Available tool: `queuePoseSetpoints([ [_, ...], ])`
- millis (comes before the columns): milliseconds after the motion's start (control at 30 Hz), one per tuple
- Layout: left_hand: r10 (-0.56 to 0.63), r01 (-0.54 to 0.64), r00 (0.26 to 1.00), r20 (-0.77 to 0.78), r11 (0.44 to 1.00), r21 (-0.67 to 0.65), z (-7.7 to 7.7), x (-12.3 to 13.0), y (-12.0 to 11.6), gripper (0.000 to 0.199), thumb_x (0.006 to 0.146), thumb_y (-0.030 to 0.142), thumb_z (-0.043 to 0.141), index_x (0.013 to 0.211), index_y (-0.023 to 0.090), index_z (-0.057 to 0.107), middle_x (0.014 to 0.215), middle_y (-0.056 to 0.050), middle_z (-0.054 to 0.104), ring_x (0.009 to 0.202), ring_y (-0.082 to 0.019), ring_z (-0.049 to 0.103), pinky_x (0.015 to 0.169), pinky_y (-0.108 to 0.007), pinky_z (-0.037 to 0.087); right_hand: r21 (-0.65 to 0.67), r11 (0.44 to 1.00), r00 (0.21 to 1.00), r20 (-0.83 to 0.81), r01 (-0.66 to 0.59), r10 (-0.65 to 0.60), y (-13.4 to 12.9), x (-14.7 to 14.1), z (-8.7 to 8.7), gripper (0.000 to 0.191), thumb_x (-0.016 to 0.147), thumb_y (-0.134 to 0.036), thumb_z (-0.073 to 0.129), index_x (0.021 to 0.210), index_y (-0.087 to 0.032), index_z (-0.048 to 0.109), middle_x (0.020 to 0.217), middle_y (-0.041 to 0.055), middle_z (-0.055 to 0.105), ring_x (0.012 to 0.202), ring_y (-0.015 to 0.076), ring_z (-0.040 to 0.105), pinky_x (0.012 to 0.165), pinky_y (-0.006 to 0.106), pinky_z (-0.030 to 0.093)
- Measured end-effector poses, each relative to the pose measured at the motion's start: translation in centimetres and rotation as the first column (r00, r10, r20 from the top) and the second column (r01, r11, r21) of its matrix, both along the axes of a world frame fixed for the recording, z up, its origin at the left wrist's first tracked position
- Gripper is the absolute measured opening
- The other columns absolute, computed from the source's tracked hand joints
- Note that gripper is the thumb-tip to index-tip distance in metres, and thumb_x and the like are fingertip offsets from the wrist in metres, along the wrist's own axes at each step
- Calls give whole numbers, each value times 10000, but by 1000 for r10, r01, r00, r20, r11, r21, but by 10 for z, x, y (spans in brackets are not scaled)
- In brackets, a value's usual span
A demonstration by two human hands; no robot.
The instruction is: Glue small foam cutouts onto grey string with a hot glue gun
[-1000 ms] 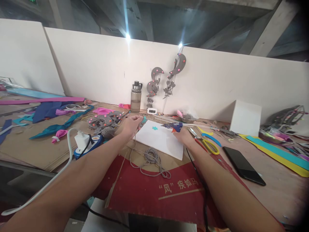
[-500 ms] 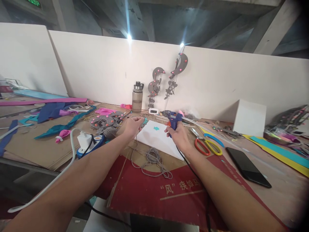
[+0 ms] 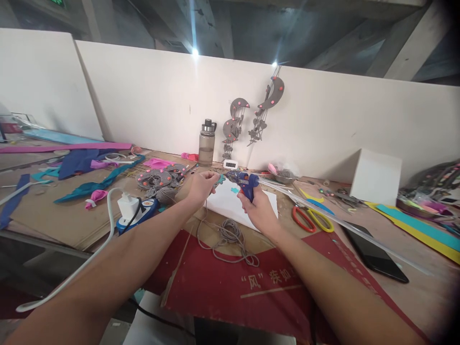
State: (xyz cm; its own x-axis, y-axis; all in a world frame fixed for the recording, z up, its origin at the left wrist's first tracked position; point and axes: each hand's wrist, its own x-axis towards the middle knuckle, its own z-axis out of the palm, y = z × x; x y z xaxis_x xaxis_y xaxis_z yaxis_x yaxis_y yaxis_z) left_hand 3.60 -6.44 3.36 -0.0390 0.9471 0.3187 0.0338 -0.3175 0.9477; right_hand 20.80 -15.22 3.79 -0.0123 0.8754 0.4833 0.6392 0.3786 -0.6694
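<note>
Red cardboard (image 3: 201, 287), partition (image 3: 143, 96), left hand (image 3: 201, 188) pinching seemingly teal cutout (image 3: 220, 180), right (image 3: 260, 207) gripping glue gun (image 3: 247, 180)

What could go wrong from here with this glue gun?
The glue gun in the right hand points closely at the teal piece in the left hand; if hot, it might burn skin.

The long clear stick behind the gun crosses the phone in this view and could snag or nudge things.
</note>
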Motion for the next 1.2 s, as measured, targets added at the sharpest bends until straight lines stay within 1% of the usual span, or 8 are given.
queuePoseSetpoints([
  [100,3,-3,999,-32,1000,8,0,1,0,239,721,377,622,724,138,638,488,18,530,361,-62,420,387,-198,217,4,1000,1000,15,6,-6,0,0,0,285,868,-365,469,1074,-168,481,874,69,627,663,158,566,637,305,460],
  [200,1,-1,999,-51,1000,12,0,1,0,249,724,390,620,733,142,643,471,23,514,364,-66,424,390,-198,223,17,1000,1000,31,1,-2,-1,-1,0,293,871,-352,463,1096,-166,474,883,70,623,674,161,565,648,307,457],
  [467,27,-24,996,-82,999,42,2,3,-5,259,731,397,614,742,143,661,429,19,513,383,-79,445,416,-197,277,6,1000,998,55,20,-21,-3,-3,2,261,869,-355,448,1038,-160,482,823,68,612,663,172,550,632,308,447],
  [667,22,-17,996,-89,999,49,-1,2,-3,281,740,422,606,766,149,665,418,13,521,383,-83,434,416,-198,273,1,1000,996,89,30,-30,-4,-3,2,255,869,-355,439,1031,-163,484,863,83,617,676,179,550,628,308,440],
  [833,31,-27,995,-89,998,50,2,3,-5,267,732,409,612,751,148,666,421,14,524,387,-87,447,422,-201,288,11,998,991,118,57,-58,-5,-4,2,261,867,-346,439,1039,-155,483,894,99,624,711,191,558,641,312,438],
  [1000,25,-21,996,-84,999,49,4,3,-8,257,727,400,615,750,150,673,414,16,523,394,-90,455,430,-203,297,32,997,990,121,76,-80,-4,-3,2,266,867,-349,436,1042,-157,491,908,101,630,770,206,570,684,325,440],
  [1200,24,-21,996,-81,999,43,3,3,-7,260,724,403,617,739,147,663,414,14,520,378,-84,433,409,-199,267,23,998,991,119,58,-60,-5,-5,3,255,867,-348,437,1029,-159,491,890,95,627,736,199,564,661,318,435],
])
